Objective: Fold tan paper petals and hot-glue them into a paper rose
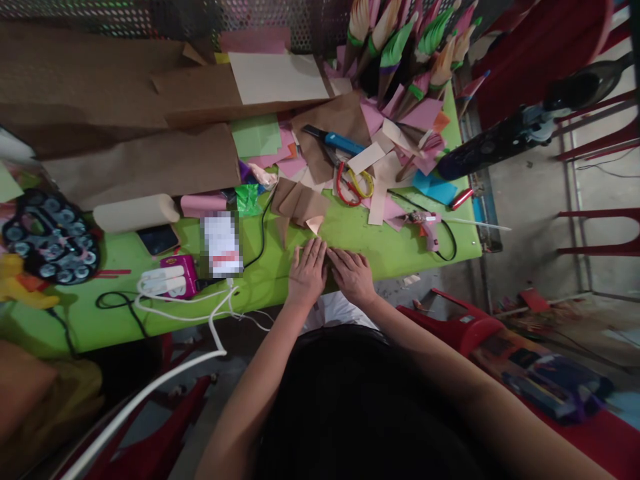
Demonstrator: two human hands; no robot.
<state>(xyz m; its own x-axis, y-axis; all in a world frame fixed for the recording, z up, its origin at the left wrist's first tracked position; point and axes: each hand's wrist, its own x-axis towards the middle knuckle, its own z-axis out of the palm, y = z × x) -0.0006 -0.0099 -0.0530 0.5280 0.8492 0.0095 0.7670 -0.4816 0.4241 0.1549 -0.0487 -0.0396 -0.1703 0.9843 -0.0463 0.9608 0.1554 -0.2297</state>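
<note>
My left hand lies flat at the front edge of the green table, fingers stretched forward. Beside it, my right hand rests palm down, its fingers extended and angled toward the left one. Nothing shows in either hand; what may lie beneath the palms is hidden. Just beyond the fingertips are several overlapping pieces of brown paper, one with a pale pointed tip. Farther off lie scissors with red and yellow handles and a blue utility knife. A pink glue gun sits to the right.
Paper cones with coloured tops stand at the back right. A phone and a magenta box with white cables occupy the left of the table. Brown paper covers the back left. A dark bottle-like object juts in at right.
</note>
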